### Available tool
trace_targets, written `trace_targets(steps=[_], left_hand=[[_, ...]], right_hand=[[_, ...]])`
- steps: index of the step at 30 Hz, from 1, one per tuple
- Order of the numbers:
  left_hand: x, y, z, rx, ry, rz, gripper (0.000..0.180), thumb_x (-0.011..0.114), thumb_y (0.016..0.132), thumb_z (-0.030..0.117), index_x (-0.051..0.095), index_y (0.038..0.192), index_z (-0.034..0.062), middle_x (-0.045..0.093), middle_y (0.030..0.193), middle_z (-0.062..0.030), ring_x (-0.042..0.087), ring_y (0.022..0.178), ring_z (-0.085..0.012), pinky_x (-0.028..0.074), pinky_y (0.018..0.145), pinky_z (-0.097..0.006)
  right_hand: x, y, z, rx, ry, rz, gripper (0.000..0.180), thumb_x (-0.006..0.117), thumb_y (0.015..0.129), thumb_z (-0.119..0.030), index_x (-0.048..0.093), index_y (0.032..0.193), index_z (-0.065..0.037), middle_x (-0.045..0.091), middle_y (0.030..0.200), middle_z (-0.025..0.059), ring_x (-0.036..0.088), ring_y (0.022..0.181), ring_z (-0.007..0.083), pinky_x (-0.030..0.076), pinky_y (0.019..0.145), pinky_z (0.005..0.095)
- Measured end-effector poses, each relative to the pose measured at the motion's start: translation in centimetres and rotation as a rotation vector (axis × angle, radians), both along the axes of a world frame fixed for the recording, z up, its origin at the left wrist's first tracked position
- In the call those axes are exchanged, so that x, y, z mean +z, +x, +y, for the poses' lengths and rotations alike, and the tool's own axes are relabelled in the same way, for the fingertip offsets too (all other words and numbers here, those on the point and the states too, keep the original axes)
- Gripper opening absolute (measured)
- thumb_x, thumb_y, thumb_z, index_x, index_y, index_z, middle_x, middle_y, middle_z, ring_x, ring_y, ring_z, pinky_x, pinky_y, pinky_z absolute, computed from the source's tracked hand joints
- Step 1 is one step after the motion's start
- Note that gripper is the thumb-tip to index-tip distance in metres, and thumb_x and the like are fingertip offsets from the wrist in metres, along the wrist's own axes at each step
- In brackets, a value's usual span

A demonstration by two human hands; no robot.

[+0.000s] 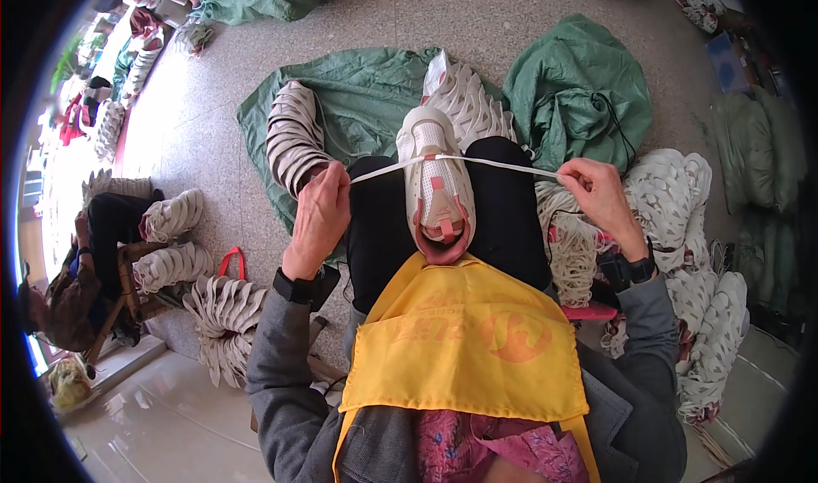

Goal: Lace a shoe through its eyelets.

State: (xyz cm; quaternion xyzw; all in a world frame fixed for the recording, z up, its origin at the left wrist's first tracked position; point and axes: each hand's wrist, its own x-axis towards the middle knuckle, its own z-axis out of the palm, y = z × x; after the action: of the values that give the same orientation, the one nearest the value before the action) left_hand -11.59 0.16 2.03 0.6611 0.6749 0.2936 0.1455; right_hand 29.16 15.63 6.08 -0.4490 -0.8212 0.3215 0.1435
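Note:
A white sneaker point(434, 195) with pink trim rests between my knees, its toe pointing away from me and its pink-lined opening towards me. A thin white shoelace point(503, 166) crosses it near the toe, running through the front of the lacing and stretched out to both sides. At the left end my left hand point(319, 219) is closed on the lace. The other end is pinched between the fingers of my right hand point(596, 198). Both hands hover at about the height of my knees, apart from the shoe.
Nested white shoe uppers point(294, 138) lie on a green sheet point(366, 70) ahead. Beside it is a crumpled green sack point(588, 83). A bundle of white laces point(571, 266) hangs at my right, next to stacked uppers point(673, 198). Another person point(64, 308) sits at the left.

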Motion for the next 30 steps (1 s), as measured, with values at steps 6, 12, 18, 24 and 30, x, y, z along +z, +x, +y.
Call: trace_targets(steps=[6, 12, 18, 24, 30], left_hand=[[-0.5, -2.3, -1.6, 0.01, -0.008, 0.167, 0.011, 0.057, 0.091, -0.004, 0.052, 0.098, 0.0022, 0.059, 0.083, -0.0203, 0.061, 0.076, -0.0412, 0.049, 0.065, -0.048], [-0.9, -12.2, -6.4, 0.336, -0.085, 0.455, 0.006, 0.055, 0.094, -0.004, 0.053, 0.097, -0.0001, 0.06, 0.084, -0.0209, 0.062, 0.079, -0.041, 0.05, 0.065, -0.047], [-1.0, -20.6, -13.4, 0.66, -0.056, 0.511, 0.004, 0.055, 0.096, 0.002, 0.052, 0.095, -0.0017, 0.061, 0.083, -0.0252, 0.062, 0.08, -0.0455, 0.047, 0.069, -0.052], [-1.7, -19.7, -13.9, 0.627, -0.077, 0.418, 0.007, 0.056, 0.093, 0.002, 0.05, 0.091, -0.0018, 0.06, 0.079, -0.0249, 0.061, 0.077, -0.0456, 0.045, 0.068, -0.051], [-2.2, -18.9, -13.3, 0.593, -0.099, 0.383, 0.007, 0.056, 0.093, 0.001, 0.05, 0.091, -0.0014, 0.06, 0.078, -0.0239, 0.061, 0.076, -0.0453, 0.045, 0.067, -0.051]], right_hand=[[-1.5, 1.8, 0.2, 0.041, 0.149, -0.044, 0.011, 0.068, 0.09, -0.005, 0.068, 0.096, 0.003, 0.068, 0.083, 0.0177, 0.064, 0.07, 0.0329, 0.049, 0.064, 0.0397], [-3.7, 3.4, 0.1, 0.014, 0.12, -0.022, 0.01, 0.067, 0.09, -0.003, 0.07, 0.097, 0.004, 0.068, 0.084, 0.0178, 0.065, 0.072, 0.0335, 0.05, 0.066, 0.0403], [-8.8, 4.4, -0.6, 0.188, 0.275, 0.083, 0.013, 0.067, 0.093, -0.004, 0.071, 0.102, 0.005, 0.068, 0.08, 0.0144, 0.064, 0.057, 0.0181, 0.049, 0.055, 0.0317], [-14.8, 10.5, -1.8, -0.215, -0.333, -0.001, 0.015, 0.061, 0.098, -0.005, 0.073, 0.098, 0.004, 0.068, 0.073, 0.0087, 0.065, 0.058, 0.0128, 0.051, 0.051, 0.0279], [-15.0, 16.4, 1.6, -0.477, -0.306, 0.277, 0.019, 0.054, 0.103, -0.008, 0.07, 0.109, 0.0, 0.067, 0.08, 0.0053, 0.062, 0.057, 0.011, 0.05, 0.05, 0.0266]])
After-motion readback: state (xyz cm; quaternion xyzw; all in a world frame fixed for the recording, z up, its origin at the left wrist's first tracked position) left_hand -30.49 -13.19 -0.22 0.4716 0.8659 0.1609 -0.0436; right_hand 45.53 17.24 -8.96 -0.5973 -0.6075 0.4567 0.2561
